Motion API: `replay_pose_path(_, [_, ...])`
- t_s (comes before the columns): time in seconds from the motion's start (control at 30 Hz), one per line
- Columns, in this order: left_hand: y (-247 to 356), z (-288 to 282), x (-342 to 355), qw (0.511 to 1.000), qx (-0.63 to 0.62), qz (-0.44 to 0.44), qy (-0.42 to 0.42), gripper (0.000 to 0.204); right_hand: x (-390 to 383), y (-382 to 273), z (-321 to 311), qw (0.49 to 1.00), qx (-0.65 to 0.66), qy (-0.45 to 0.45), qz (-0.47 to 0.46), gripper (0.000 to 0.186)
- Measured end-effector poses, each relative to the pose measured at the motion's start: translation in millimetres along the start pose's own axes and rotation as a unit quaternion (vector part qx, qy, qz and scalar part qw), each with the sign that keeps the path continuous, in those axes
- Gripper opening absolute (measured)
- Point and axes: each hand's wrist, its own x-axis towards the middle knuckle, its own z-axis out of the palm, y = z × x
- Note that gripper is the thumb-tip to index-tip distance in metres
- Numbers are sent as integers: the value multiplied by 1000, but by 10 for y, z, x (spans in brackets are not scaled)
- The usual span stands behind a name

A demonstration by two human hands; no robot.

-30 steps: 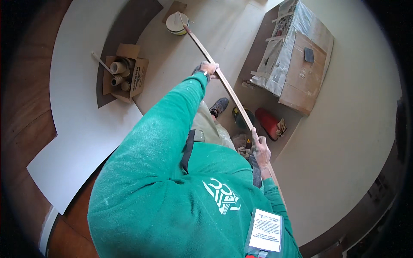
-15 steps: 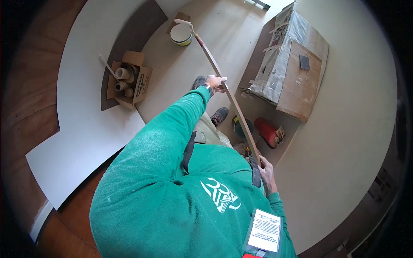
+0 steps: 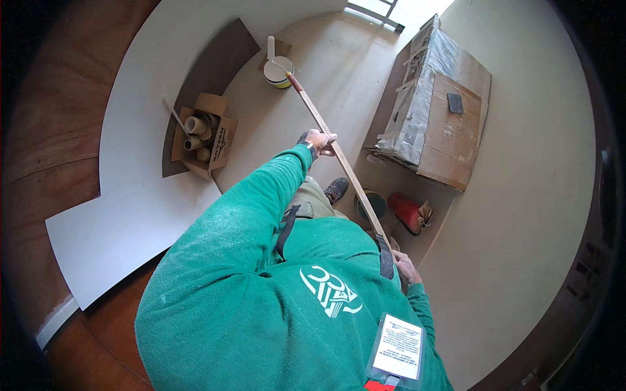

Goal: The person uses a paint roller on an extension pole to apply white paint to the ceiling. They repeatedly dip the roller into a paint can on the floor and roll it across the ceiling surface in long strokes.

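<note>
My left hand (image 3: 321, 143) grips a long wooden pole (image 3: 352, 179) about midway along it. My right hand (image 3: 403, 266) is closed on the pole's lower end at my right hip, partly hidden by a black strap. At the pole's far end a white paint roller (image 3: 270, 49) on a bent frame is over a bucket (image 3: 284, 79) with a white top; whether it touches, I cannot tell. My boot (image 3: 336, 189) is beside the pole.
A cardboard box of rolls (image 3: 219, 146) stands left by a white panel (image 3: 101, 254). A cardboard-and-plastic-covered block (image 3: 448, 143) is right, with a red object (image 3: 405, 208) and dark bucket (image 3: 365, 202) below it. Metal frame (image 3: 391, 16) at top.
The view has shifted, so the surroundings sit lower in the frame. The roller head has swung to point away from me, and my right hand has moved back toward my hip with the pole.
</note>
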Motion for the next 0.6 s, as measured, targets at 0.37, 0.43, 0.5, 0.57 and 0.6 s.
replay_pose_path(0.37, [99,-8,-186,999,-7,17,-29,16,-99,-151,4,1000,10,-13,7,26])
replay_pose_path(0.43, [108,8,-200,999,12,20,-29,18,-73,-63,-35,999,-30,-7,-14,31])
replay_pose_path(0.5, [174,50,-362,999,24,26,-29,22,-7,60,-102,995,-86,20,-47,36])
replay_pose_path(0.57, [217,79,-410,998,38,32,-33,23,4,135,-116,988,-134,46,-61,41])
replay_pose_path(0.6, [238,96,-433,998,44,37,-35,24,4,137,-122,984,-156,59,-58,43])
